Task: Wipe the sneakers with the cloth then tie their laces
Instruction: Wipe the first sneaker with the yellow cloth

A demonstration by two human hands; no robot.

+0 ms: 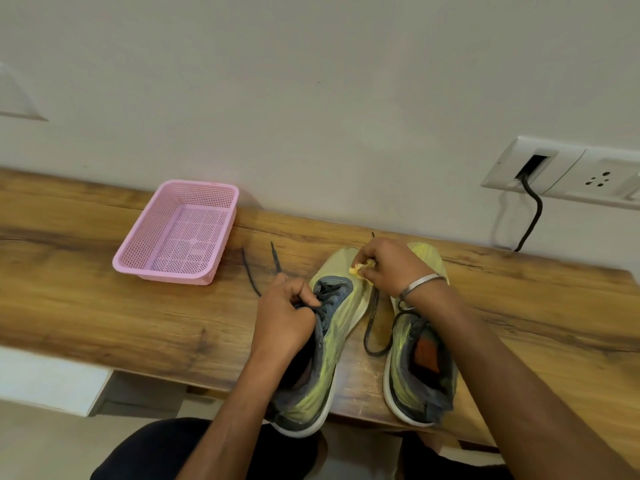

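Two yellow-green and grey sneakers stand side by side on the wooden table, toes toward the wall. My left hand [287, 313] grips the tongue and lace area of the left sneaker [332, 341], which is tilted onto its side. My right hand [388, 265] holds a small bunched yellow cloth [360, 268] against the toe of that left sneaker. The right sneaker [419, 368] sits upright under my right wrist. Dark laces [375, 327] lie loose and untied between the shoes and to the left of my left hand.
An empty pink plastic basket [135, 261] stands on the wooden table [104, 306] at the left, near the wall. A wall socket plate [561, 171] with a black cable hangs at the right. The table's front edge runs under the sneakers' heels.
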